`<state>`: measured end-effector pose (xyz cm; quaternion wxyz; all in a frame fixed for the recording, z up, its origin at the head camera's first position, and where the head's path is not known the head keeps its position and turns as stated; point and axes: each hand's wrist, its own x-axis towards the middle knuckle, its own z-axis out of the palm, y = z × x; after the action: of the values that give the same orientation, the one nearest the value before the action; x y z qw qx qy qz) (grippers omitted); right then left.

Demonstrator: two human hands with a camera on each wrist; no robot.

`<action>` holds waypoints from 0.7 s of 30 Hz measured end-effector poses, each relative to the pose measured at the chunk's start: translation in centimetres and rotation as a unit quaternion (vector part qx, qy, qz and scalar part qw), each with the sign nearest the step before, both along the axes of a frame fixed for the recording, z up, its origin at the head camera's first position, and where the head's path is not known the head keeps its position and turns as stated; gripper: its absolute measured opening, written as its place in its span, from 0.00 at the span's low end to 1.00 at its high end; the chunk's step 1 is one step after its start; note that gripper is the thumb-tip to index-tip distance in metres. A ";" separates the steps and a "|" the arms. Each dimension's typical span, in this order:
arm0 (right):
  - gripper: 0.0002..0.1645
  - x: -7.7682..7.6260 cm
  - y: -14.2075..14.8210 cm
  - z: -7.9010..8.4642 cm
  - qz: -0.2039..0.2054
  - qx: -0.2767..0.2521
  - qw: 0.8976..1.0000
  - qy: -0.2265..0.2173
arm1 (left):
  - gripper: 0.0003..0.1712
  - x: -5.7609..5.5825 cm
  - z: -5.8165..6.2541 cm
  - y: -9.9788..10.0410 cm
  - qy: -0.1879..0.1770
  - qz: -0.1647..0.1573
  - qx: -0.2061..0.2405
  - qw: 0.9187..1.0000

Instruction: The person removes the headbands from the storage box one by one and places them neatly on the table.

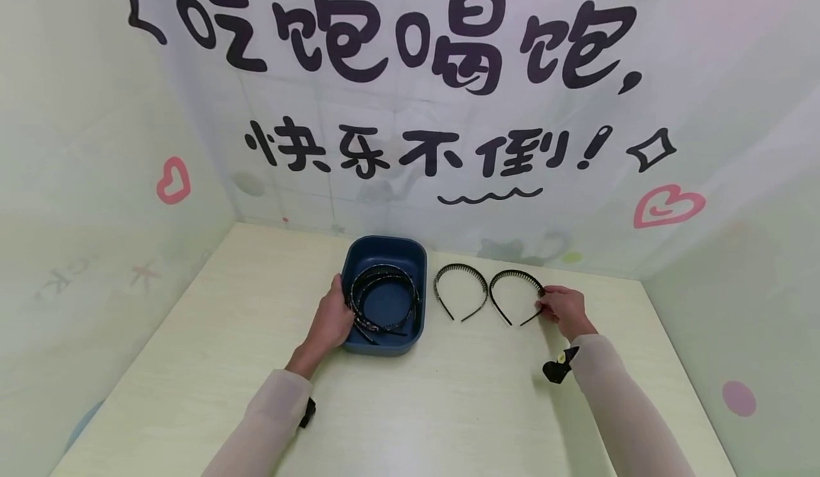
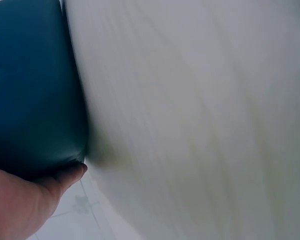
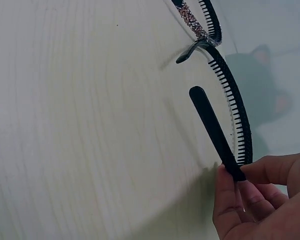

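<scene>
A blue box (image 1: 378, 349) stands on the table, and my left hand (image 1: 333, 315) grips its left wall. In the left wrist view a finger (image 2: 70, 175) lies against the box's outer side; the rest of that grip is hidden. Several dark, patterned headbands (image 1: 384, 269) lie looped together inside the box. My right hand (image 1: 562, 308) pinches the right arm of a black toothed headband (image 1: 512, 273) between thumb and fingers. Just left of it lies another toothed headband (image 1: 461, 266), which shows glittery trim (image 3: 192, 22) in the right wrist view.
The pale wooden table (image 1: 435, 406) meets a printed back wall (image 1: 397, 206) right behind the box and the headbands. Light side walls stand at left and right. Small black devices (image 1: 556, 370) are worn at both wrists.
</scene>
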<state>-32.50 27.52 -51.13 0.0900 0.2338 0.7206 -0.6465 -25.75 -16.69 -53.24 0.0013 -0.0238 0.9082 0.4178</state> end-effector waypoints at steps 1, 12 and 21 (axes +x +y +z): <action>0.30 0.0 0.0 0.0 -0.001 0.001 1.000 0.000 | 0.42 0.0 0.0 0.0 -0.001 0.000 0.001 1.000; 0.29 -0.4 0.3 0.0 -0.010 -0.001 1.000 -0.004 | 0.41 0.1 0.1 0.1 0.002 0.000 -0.001 1.000; 0.30 -0.4 0.6 0.2 0.017 0.011 1.000 -0.006 | 0.41 0.0 0.1 0.2 -0.001 0.000 -0.005 1.000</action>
<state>-32.91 28.12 -50.97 0.1029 0.2258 0.7308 -0.6358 -25.71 -16.53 -53.19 0.0025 -0.0239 0.9103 0.4133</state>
